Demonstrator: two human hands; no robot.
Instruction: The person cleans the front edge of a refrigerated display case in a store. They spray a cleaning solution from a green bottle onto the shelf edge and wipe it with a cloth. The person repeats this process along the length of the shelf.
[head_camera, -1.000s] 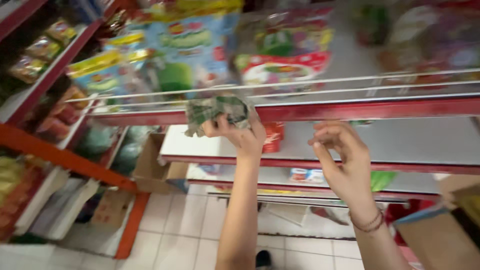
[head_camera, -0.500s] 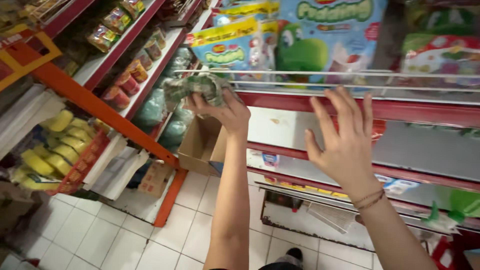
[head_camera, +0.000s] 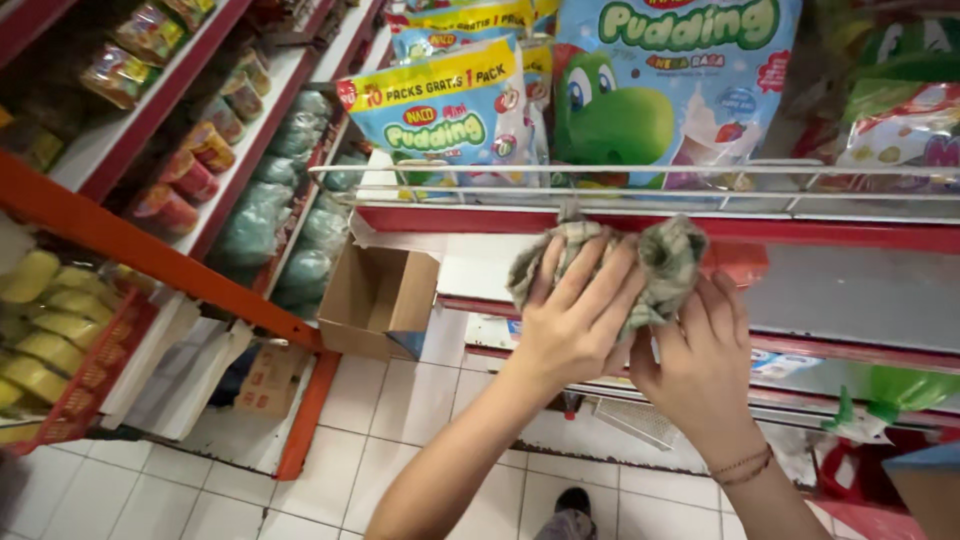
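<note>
Cloth (head_camera: 655, 262), grey-green and crumpled, sits bunched between both hands at the red front edge of the shelf (head_camera: 820, 232), below the wire rail. Left hand (head_camera: 578, 318) clasps it, fingers closed over; right hand (head_camera: 700, 362) pinches its lower fold. Wiping that edge seems the step in hand.

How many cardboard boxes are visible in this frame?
1: an open brown cardboard box on the lower shelf, left of the left hand and right hand holding the cloth. Others may be hidden.
</note>
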